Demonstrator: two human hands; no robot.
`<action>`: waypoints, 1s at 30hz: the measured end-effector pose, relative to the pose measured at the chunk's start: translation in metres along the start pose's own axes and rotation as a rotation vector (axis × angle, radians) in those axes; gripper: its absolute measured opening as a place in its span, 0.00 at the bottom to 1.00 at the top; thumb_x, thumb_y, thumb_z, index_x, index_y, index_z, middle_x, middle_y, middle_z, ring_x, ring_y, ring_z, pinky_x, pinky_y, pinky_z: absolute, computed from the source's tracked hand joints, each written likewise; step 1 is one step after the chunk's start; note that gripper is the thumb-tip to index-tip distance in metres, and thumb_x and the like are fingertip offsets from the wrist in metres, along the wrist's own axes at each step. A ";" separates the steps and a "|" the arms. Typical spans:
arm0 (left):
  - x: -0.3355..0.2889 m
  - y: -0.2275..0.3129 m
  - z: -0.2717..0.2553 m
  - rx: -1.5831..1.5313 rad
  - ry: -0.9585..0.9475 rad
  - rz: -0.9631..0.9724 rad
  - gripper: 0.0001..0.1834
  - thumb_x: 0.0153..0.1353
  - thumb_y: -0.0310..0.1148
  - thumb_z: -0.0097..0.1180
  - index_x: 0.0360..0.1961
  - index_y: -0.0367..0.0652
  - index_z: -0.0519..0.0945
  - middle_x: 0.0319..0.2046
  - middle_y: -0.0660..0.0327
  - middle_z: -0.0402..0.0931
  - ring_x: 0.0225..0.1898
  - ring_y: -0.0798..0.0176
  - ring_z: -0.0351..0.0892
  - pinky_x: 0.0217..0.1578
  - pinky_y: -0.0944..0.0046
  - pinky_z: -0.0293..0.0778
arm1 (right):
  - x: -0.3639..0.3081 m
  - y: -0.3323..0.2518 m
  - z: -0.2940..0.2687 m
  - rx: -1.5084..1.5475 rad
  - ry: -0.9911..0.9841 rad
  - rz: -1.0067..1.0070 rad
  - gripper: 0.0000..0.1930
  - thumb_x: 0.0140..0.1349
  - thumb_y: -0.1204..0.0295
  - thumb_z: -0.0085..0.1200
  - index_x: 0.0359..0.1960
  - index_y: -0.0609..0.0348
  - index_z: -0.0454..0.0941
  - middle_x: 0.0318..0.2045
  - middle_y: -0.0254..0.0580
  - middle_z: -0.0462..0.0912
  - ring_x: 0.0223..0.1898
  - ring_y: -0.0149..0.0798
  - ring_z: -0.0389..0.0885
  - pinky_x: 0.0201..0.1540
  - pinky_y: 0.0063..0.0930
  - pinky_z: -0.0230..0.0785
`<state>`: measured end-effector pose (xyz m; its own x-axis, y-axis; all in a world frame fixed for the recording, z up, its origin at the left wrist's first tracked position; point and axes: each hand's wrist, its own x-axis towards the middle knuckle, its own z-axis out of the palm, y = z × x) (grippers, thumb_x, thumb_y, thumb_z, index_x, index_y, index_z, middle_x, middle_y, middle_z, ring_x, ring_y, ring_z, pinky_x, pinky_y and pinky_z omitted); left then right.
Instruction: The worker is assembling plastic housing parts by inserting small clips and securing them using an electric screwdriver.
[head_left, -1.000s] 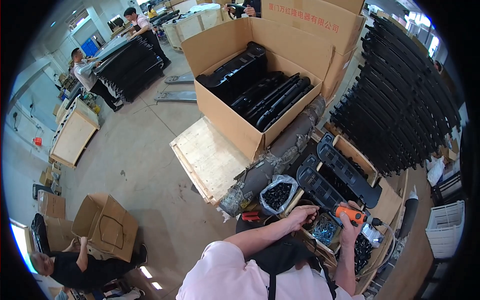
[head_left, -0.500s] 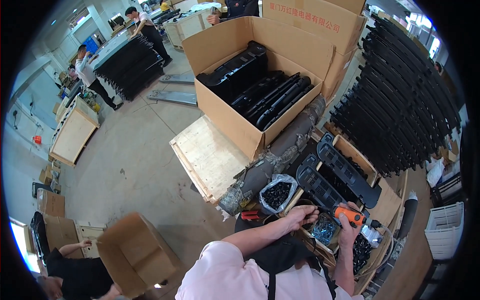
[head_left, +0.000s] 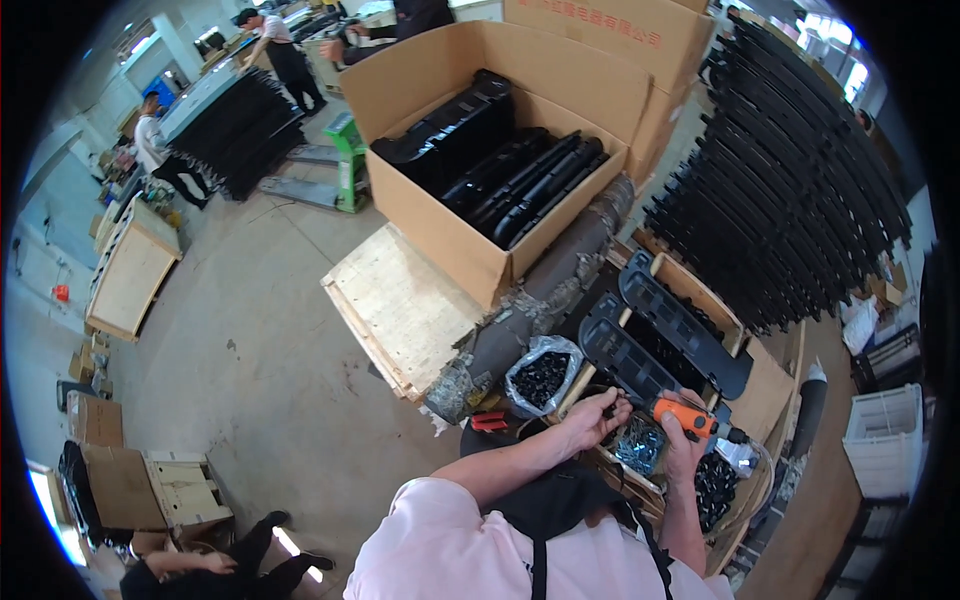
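Observation:
My right hand (head_left: 682, 440) is wrapped round an orange power screwdriver (head_left: 684, 416), with a cord or hose running from its rear end. The driver's dark front end points left toward my left hand (head_left: 597, 420). The fingers of that hand are pinched together close to the driver's tip; what they hold is too small and dark to name. Below and between my hands lies a heap of silvery screws (head_left: 640, 446). Two long black slotted plastic parts, a nearer one (head_left: 618, 350) and a farther one (head_left: 680, 322), lie just beyond the driver.
A plastic bag of small black parts (head_left: 541, 382) sits left of the screws; more black pieces (head_left: 712, 492) lie right. Beyond stands an open carton (head_left: 440, 222) of black plastic parts, beside a wooden board (head_left: 400, 300). Stacked black panels (head_left: 790, 180) rise at right. Other people work at left.
The scene has shifted slightly left and up in view. At lower left the person's carton is out of sight. A green pallet jack shows near the open carton. My grip on the screwdriver stays.

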<state>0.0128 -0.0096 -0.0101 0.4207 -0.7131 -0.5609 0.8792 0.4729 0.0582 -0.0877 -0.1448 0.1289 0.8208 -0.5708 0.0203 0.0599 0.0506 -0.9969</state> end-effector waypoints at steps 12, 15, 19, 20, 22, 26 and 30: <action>-0.004 0.008 0.001 -0.030 -0.070 -0.007 0.14 0.77 0.39 0.54 0.51 0.39 0.79 0.38 0.59 0.80 0.40 0.61 0.85 0.45 0.61 0.87 | 0.006 -0.006 0.005 -0.029 -0.066 0.038 0.29 0.60 0.75 0.65 0.63 0.63 0.71 0.54 0.53 0.84 0.56 0.42 0.82 0.65 0.40 0.71; -0.006 0.006 0.001 -0.037 -0.065 -0.019 0.14 0.77 0.40 0.54 0.51 0.39 0.79 0.38 0.59 0.81 0.40 0.60 0.86 0.46 0.61 0.87 | 0.009 -0.009 0.006 -0.069 -0.087 0.044 0.28 0.60 0.75 0.65 0.63 0.64 0.71 0.54 0.53 0.84 0.56 0.42 0.82 0.65 0.40 0.71; -0.007 0.006 0.013 -0.027 -0.036 -0.007 0.18 0.77 0.45 0.52 0.51 0.40 0.79 0.40 0.60 0.81 0.42 0.60 0.85 0.48 0.59 0.85 | 0.016 -0.006 0.008 -0.063 -0.114 -0.007 0.27 0.60 0.80 0.65 0.61 0.64 0.72 0.54 0.51 0.85 0.56 0.40 0.83 0.64 0.38 0.73; -0.008 0.005 0.017 -0.029 -0.034 -0.012 0.18 0.77 0.45 0.52 0.51 0.40 0.79 0.40 0.60 0.81 0.42 0.60 0.85 0.48 0.59 0.85 | 0.019 -0.005 0.010 -0.066 -0.112 -0.004 0.27 0.60 0.80 0.65 0.61 0.64 0.72 0.54 0.51 0.85 0.56 0.40 0.83 0.64 0.38 0.73; -0.010 0.004 0.021 0.002 -0.030 -0.025 0.20 0.78 0.48 0.49 0.50 0.41 0.80 0.40 0.61 0.81 0.41 0.61 0.83 0.44 0.59 0.84 | 0.025 0.000 0.016 -0.091 -0.123 -0.022 0.26 0.61 0.80 0.64 0.62 0.63 0.72 0.55 0.51 0.84 0.57 0.40 0.83 0.65 0.38 0.73; -0.001 0.002 0.004 0.080 0.072 0.002 0.20 0.79 0.49 0.47 0.48 0.42 0.80 0.39 0.62 0.80 0.38 0.62 0.82 0.41 0.59 0.82 | 0.039 0.007 0.033 -0.173 -0.153 -0.054 0.26 0.61 0.79 0.64 0.62 0.62 0.72 0.56 0.49 0.84 0.58 0.40 0.82 0.66 0.37 0.72; 0.010 0.011 -0.005 0.265 0.198 -0.009 0.18 0.76 0.49 0.53 0.45 0.45 0.79 0.38 0.63 0.79 0.36 0.64 0.80 0.38 0.62 0.80 | 0.050 0.012 0.045 -0.226 -0.189 -0.060 0.27 0.62 0.79 0.65 0.62 0.62 0.72 0.56 0.49 0.84 0.58 0.39 0.82 0.66 0.36 0.72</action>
<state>0.0252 -0.0090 -0.0194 0.3838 -0.5899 -0.7105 0.9213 0.2971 0.2510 -0.0202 -0.1365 0.1216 0.9119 -0.4040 0.0722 0.0008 -0.1744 -0.9847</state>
